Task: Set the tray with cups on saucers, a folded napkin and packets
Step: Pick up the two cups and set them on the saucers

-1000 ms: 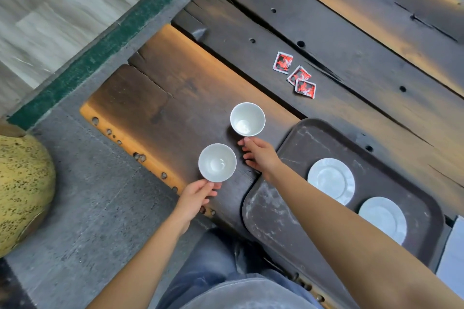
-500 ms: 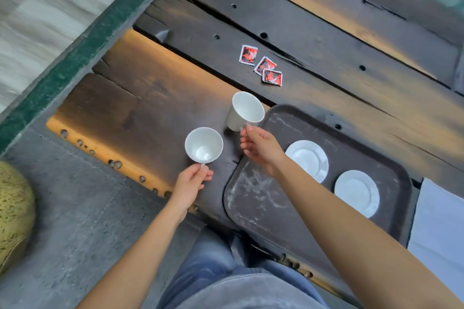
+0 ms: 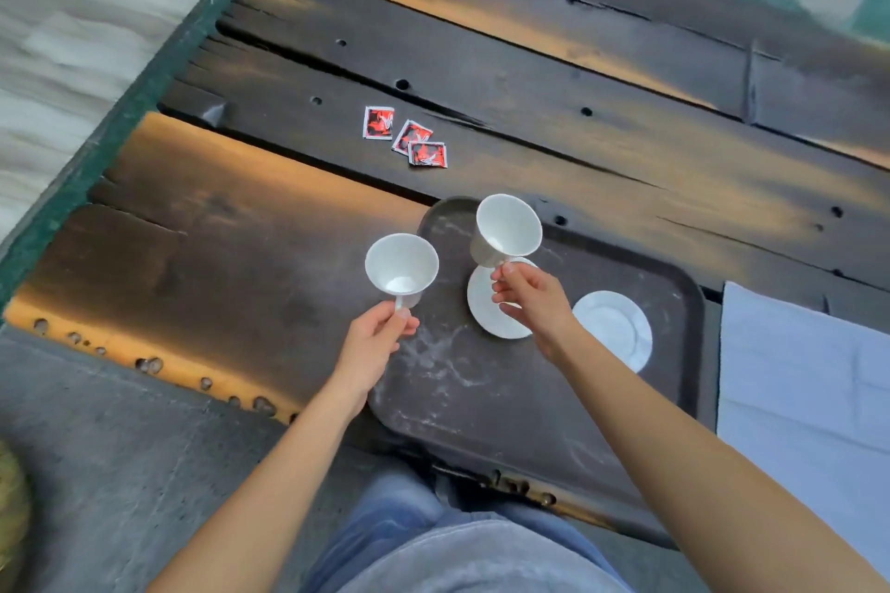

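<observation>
Dark, weathered planks [image 3: 602,77] make up the table, streaked with orange glow, and a grey floor [image 3: 106,448] runs along its near edge. On the planks sits a dark brown tray [image 3: 481,400], scuffed with pale marks, its far left corner tucked behind a raised cup.

Both hands are up and both are loaded. The left hand [image 3: 373,342] pinches the handle of a white cup [image 3: 402,267], fingers closed tight on it, holding it in the air above the planks just left of the tray's edge, mouth tilted toward the camera. The right hand [image 3: 530,299] grips the handle of the second cup [image 3: 505,229], also tilted, held above the tray over the far rim of the left saucer [image 3: 486,308]. Whether that cup's base touches the saucer I cannot tell; the hand hides part of the plate.

The right saucer [image 3: 611,327] lies bare on the tray, just beside the right forearm.

Further back on the planks, well apart from the tray, three red packets [image 3: 409,137] lie in a loose row, two of them overlapping. Off to the right, beside the tray, a pale napkin [image 3: 809,376] lies flat on the table, creased into panels.
</observation>
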